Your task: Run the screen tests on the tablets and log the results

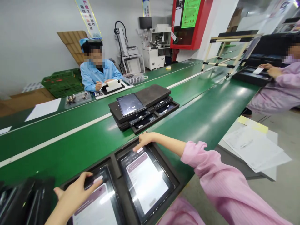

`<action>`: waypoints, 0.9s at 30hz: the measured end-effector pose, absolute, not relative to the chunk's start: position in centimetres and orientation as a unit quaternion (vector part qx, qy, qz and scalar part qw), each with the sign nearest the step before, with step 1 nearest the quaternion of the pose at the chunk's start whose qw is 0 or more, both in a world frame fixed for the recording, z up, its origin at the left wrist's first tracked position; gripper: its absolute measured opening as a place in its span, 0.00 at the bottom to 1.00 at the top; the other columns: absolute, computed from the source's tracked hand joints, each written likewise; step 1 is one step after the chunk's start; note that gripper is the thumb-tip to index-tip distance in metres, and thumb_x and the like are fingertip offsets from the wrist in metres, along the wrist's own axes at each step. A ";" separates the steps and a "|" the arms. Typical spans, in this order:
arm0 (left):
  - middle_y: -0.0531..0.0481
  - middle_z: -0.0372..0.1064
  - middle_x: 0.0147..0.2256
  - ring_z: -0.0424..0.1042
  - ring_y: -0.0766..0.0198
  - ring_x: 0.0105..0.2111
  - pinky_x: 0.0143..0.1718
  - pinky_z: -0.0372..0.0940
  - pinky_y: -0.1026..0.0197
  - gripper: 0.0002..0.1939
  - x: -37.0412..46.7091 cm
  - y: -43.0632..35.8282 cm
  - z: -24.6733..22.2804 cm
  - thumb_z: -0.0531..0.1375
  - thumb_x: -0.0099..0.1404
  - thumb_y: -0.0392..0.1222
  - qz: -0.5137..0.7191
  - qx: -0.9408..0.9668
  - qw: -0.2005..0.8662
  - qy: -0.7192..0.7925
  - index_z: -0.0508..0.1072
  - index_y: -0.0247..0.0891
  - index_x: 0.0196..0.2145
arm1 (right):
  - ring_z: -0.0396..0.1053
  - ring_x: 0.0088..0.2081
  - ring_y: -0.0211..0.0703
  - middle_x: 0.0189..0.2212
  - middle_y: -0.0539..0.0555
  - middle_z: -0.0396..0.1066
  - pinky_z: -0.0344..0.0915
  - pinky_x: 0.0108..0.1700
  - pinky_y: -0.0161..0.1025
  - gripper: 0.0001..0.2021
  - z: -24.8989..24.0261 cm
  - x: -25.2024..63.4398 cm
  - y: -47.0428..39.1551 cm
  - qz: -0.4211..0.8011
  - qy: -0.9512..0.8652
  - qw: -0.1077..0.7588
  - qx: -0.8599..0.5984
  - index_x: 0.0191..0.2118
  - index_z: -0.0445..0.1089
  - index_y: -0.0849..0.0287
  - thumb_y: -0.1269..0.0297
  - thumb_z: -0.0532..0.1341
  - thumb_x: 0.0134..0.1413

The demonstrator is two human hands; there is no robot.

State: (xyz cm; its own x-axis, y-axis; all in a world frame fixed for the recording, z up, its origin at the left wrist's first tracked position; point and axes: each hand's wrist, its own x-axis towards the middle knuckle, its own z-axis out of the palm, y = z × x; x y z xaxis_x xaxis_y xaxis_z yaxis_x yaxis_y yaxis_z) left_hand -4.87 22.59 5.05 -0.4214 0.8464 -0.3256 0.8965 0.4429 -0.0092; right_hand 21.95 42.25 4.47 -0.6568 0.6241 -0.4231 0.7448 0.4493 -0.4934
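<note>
Two lit tablets lie side by side in the two compartments of a black foam tray [114, 163]. My left hand [76, 193] is spread over the left tablet [96, 211], with fingers apart and an index fingertip at its upper part, beside a small white label. The lower part of that tablet runs out of view. At the top of the right tablet [150, 187] rests my right hand [145, 139], its index finger stretched toward another white label and the other fingers loosely bent. Neither hand grips anything. Both screens show a white page with a purple banner.
A stack of foam trays [152, 95] with dark tablets stands on the green bench [77, 145]. More dark trays [25, 200] are at lower left. Papers [253, 147] lie on a grey surface at right. Co-workers sit across the bench and at far right, near a pipe rack [221, 65].
</note>
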 end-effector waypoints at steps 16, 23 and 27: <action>0.42 0.72 0.54 0.69 0.48 0.56 0.66 0.36 0.26 0.20 -0.8 21.4 2.9 0.45 0.74 0.45 0.014 0.574 0.055 0.817 0.74 0.44 0.51 | 0.61 0.56 0.56 0.53 0.62 0.62 0.62 0.55 0.50 0.12 -3.2 28.1 35.0 -0.186 0.828 -0.197 0.491 0.41 0.72 0.59 0.79 0.56 0.57; 0.33 0.65 0.54 0.63 0.39 0.57 0.63 0.36 0.20 0.28 2.6 21.1 1.4 0.59 0.61 0.42 0.008 0.576 0.048 0.816 0.66 0.36 0.59 | 0.60 0.58 0.54 0.57 0.63 0.57 0.65 0.56 0.50 0.21 -7.4 30.1 31.6 -0.163 0.821 -0.239 0.492 0.42 0.75 0.59 0.82 0.51 0.49; 0.35 0.64 0.52 0.63 0.42 0.56 0.64 0.37 0.23 0.24 2.5 21.2 1.1 0.57 0.60 0.38 0.020 0.572 0.067 0.817 0.67 0.36 0.55 | 0.61 0.55 0.54 0.55 0.62 0.58 0.65 0.58 0.54 0.21 -8.2 30.3 32.2 -0.150 0.822 -0.255 0.486 0.41 0.75 0.58 0.81 0.50 0.48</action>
